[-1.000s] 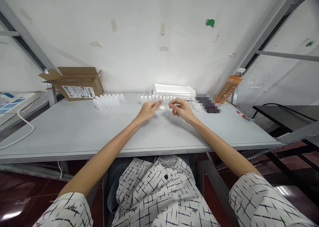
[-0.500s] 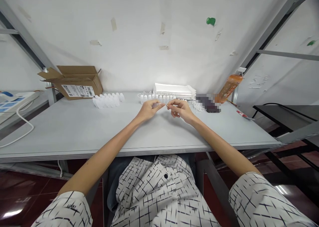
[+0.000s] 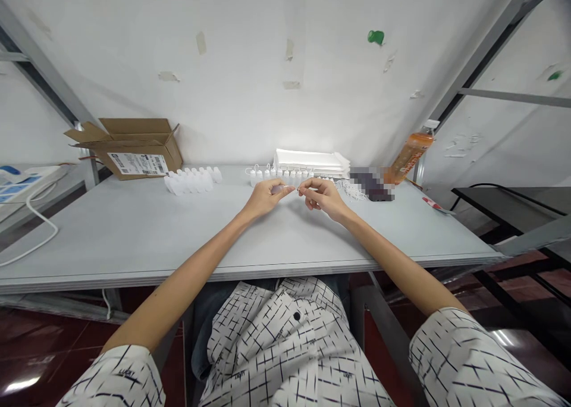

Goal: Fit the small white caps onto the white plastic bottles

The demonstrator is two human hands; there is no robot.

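Observation:
Above the middle of the table, my left hand point(image 3: 264, 199) is closed around a small translucent plastic bottle point(image 3: 277, 189), mostly hidden by the fingers. Fingertips meeting it from the right belong to my right hand point(image 3: 323, 197), pinched at the bottle's neck end on something too small to make out. Behind both hands stands a row of small white bottles with looped caps point(image 3: 285, 174). Close to my right hand lies a pile of thin white pieces point(image 3: 351, 189). Further left, a group of translucent bottles without caps point(image 3: 190, 179) is clustered on the table.
An opened cardboard box point(image 3: 138, 148) sits at the back left. Stacked white trays or sheets point(image 3: 312, 162) lie against the wall. A dark blurred object point(image 3: 375, 184) and an orange drink bottle point(image 3: 409, 154) are at the right. A power strip point(image 3: 27, 184) with a white cable lies far left.
The view has shifted very slightly. Both hands keep nearly the same pose, fingertips together at the small bottle's end.

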